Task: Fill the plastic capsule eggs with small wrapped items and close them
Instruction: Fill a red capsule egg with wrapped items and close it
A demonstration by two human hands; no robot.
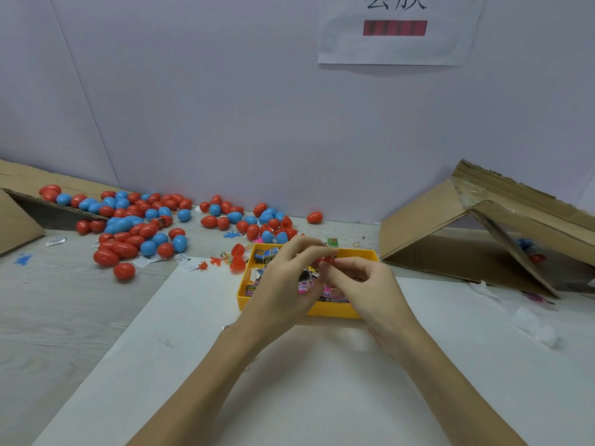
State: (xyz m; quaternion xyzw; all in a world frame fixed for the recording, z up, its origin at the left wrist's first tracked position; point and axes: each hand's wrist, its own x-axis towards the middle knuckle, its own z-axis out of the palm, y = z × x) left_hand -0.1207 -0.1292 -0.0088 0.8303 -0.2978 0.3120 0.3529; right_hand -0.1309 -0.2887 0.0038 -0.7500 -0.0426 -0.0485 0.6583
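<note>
We pinched a small red capsule half between left hand and right hand, fingers curled, over the yellow plastic tray of glossy wrapped items; smooth eggs lay far left on the surface.

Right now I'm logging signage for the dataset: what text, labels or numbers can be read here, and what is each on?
White paper sheet on the wall: large dark characters, cut off at the top edge, not readable.
Red bar on that sheet: dark marks, too blurred to read.
Small wrapped items in the yellow tray: printed wrappers, too small to read.
Green packet behind the tray: print too small to read.
</note>
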